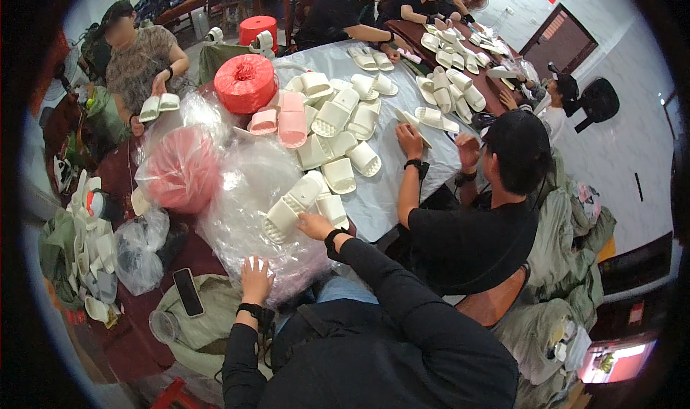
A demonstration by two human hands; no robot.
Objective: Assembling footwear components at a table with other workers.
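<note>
My right hand (pixel 315 226) grips the near edge of a pair of cream slippers (pixel 293 202) with ridged footbeds. The pair lies tilted over clear plastic bags (pixel 244 200), beside the slipper heap. To the left and nearer to me, my left hand (pixel 256 281) rests its fingers, slightly spread, on the clear plastic; nothing is in it. The fingertips look white. Beyond my right hand, several more cream slippers (pixel 339 175) are piled loosely, with pink slippers (pixel 291 119) at the heap's left.
A red roll of plastic twine (pixel 245 83) stands behind the bags; another reddish roll (pixel 180 168) is wrapped in clear plastic. A phone (pixel 187 292) lies on greenish cloth at left. Close on my right, a co-worker (pixel 467 222) handles a slipper. Other people sit around the tables.
</note>
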